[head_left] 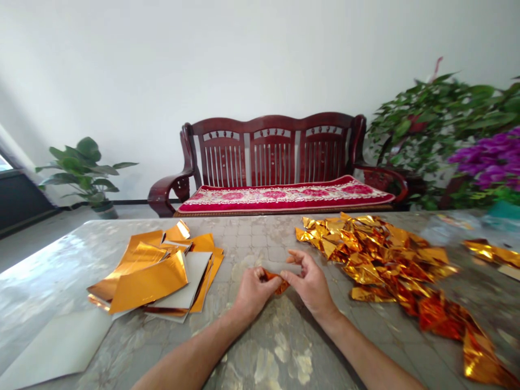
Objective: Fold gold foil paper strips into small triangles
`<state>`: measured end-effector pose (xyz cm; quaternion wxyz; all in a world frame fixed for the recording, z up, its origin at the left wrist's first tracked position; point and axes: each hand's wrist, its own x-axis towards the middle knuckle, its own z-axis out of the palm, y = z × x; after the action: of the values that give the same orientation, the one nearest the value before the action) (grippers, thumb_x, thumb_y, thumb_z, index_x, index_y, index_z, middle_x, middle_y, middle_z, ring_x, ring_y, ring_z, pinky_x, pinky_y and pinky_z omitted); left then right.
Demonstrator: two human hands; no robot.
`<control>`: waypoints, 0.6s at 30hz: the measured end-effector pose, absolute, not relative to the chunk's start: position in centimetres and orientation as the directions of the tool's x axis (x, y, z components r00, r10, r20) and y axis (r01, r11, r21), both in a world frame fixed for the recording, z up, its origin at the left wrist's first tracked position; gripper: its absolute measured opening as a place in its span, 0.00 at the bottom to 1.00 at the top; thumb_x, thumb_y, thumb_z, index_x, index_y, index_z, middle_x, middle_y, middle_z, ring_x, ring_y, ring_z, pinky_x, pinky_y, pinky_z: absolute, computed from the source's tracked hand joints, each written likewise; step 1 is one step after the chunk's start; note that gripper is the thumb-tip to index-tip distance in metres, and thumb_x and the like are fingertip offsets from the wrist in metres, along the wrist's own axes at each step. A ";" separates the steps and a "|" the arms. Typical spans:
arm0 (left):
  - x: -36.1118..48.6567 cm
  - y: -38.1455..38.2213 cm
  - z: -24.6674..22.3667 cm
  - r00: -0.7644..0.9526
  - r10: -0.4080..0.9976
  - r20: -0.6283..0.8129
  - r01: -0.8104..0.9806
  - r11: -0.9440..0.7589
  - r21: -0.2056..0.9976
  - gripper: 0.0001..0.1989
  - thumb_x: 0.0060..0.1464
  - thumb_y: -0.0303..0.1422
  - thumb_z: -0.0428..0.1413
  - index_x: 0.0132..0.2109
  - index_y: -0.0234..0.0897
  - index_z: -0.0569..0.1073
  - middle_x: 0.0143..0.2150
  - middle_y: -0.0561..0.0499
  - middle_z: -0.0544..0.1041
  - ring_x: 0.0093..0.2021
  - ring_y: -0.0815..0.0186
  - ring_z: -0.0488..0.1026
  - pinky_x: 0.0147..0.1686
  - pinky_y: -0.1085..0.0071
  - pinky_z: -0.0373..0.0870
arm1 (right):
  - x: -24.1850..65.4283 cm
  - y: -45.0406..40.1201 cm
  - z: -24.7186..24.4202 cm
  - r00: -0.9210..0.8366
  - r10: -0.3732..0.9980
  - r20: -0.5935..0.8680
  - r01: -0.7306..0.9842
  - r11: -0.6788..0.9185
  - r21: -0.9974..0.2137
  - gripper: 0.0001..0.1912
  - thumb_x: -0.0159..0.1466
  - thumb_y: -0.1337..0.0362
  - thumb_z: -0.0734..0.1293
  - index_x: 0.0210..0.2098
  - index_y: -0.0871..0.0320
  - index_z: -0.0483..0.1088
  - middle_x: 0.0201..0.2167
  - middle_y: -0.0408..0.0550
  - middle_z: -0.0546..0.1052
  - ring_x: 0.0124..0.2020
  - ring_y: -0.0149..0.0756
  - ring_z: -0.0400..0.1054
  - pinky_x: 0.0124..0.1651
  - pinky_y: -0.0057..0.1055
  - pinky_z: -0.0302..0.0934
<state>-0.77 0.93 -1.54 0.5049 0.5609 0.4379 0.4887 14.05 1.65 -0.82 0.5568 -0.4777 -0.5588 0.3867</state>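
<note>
A small folded piece of gold foil paper (281, 287) is between my two hands, above the middle of the table. My left hand (255, 291) is closed on its left side, thumb pressed against it. My right hand (311, 283) pinches the right side near the thumb tip, with its other fingers curled loosely and raised. My fingers hide much of the piece. To the right lies a large heap of folded gold foil pieces (365, 254). On the left is a loose stack of flat gold foil sheets (150, 279), some showing pale grey backs.
A grey-white sheet (57, 344) lies at the table's left front. Clear plastic (450, 227) and more foil (491, 252) are at the far right. Beyond the patterned table (244, 235) stand a dark red wooden bench (270, 124), a potted plant (87, 170) and purple flowers (491, 157).
</note>
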 end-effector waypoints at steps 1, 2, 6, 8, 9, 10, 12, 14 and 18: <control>-0.8 0.9 -1.6 0.136 0.985 0.105 0.013 -0.108 0.994 0.10 0.46 0.35 0.60 0.31 0.30 0.79 0.24 0.54 0.74 0.24 0.72 0.66 0.26 0.77 0.60 | 14.0 1.6 -0.8 0.060 0.965 0.254 0.120 0.245 -0.962 0.28 0.48 0.59 0.73 0.48 0.58 0.70 0.37 0.47 0.75 0.37 0.39 0.72 0.37 0.31 0.68; -0.8 0.9 -1.7 0.134 0.986 0.104 0.040 -0.111 0.993 0.10 0.46 0.35 0.59 0.30 0.30 0.78 0.23 0.54 0.73 0.23 0.72 0.65 0.26 0.77 0.60 | 14.0 1.5 -0.8 0.036 0.968 0.250 0.136 0.243 -0.961 0.27 0.48 0.60 0.73 0.47 0.58 0.70 0.36 0.46 0.75 0.35 0.38 0.72 0.36 0.31 0.67; -0.9 0.8 -2.2 0.111 0.988 0.112 0.218 -0.134 0.967 0.09 0.46 0.33 0.57 0.23 0.33 0.72 0.19 0.57 0.66 0.21 0.73 0.60 0.22 0.77 0.53 | 13.9 1.2 -0.7 -0.022 0.973 0.232 0.181 0.232 -0.956 0.23 0.49 0.62 0.71 0.45 0.58 0.72 0.30 0.43 0.75 0.31 0.36 0.72 0.35 0.31 0.67; -0.8 0.6 -2.4 0.104 0.987 0.121 0.289 -0.146 0.946 0.09 0.46 0.32 0.56 0.21 0.34 0.70 0.18 0.57 0.64 0.21 0.73 0.59 0.21 0.76 0.51 | 13.9 1.2 -0.7 -0.004 0.973 0.232 0.206 0.228 -0.952 0.22 0.48 0.62 0.71 0.43 0.58 0.73 0.31 0.45 0.77 0.33 0.38 0.73 0.36 0.31 0.67; -0.7 0.5 -2.4 0.107 0.987 0.124 0.306 -0.151 0.940 0.09 0.46 0.32 0.56 0.21 0.34 0.69 0.18 0.57 0.64 0.20 0.73 0.59 0.21 0.76 0.50 | 13.9 1.3 -0.7 0.011 0.972 0.235 0.218 0.227 -0.949 0.21 0.48 0.62 0.71 0.42 0.58 0.74 0.32 0.46 0.78 0.35 0.39 0.73 0.38 0.32 0.68; -0.6 0.4 -2.4 0.112 0.986 0.125 0.308 -0.154 0.939 0.09 0.46 0.32 0.56 0.22 0.34 0.69 0.18 0.57 0.65 0.20 0.73 0.60 0.21 0.77 0.51 | 14.0 1.3 -0.7 0.025 0.971 0.236 0.225 0.225 -0.948 0.21 0.47 0.62 0.71 0.41 0.58 0.74 0.33 0.47 0.78 0.37 0.41 0.74 0.40 0.33 0.68; -0.5 0.1 -2.1 0.119 0.986 0.116 0.271 -0.145 0.952 0.08 0.46 0.32 0.57 0.24 0.35 0.70 0.19 0.57 0.66 0.20 0.73 0.62 0.21 0.77 0.53 | 14.1 1.5 -0.8 0.029 0.975 0.222 0.213 0.211 -0.954 0.21 0.47 0.62 0.71 0.41 0.58 0.74 0.34 0.48 0.79 0.38 0.41 0.74 0.40 0.33 0.68; -0.6 0.0 -1.7 0.110 0.991 0.071 0.196 -0.091 0.976 0.07 0.47 0.34 0.57 0.28 0.35 0.71 0.19 0.57 0.68 0.19 0.72 0.64 0.20 0.77 0.57 | 14.2 1.6 -0.9 0.006 0.981 0.195 0.178 0.191 -0.965 0.22 0.48 0.61 0.71 0.42 0.59 0.73 0.33 0.47 0.78 0.34 0.39 0.74 0.38 0.33 0.68; -0.9 0.0 -1.0 0.098 0.995 -0.032 0.027 0.030 0.999 0.11 0.51 0.40 0.56 0.34 0.35 0.72 0.18 0.57 0.71 0.17 0.72 0.65 0.20 0.77 0.62 | 14.2 1.5 -1.0 0.004 0.983 0.182 0.157 0.179 -0.971 0.22 0.48 0.60 0.71 0.43 0.60 0.72 0.29 0.44 0.77 0.29 0.36 0.72 0.33 0.30 0.66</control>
<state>-0.89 0.01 -0.98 0.5255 0.5224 0.4887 0.4606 14.24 1.52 -0.99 0.5076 -0.4945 -0.5762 0.4072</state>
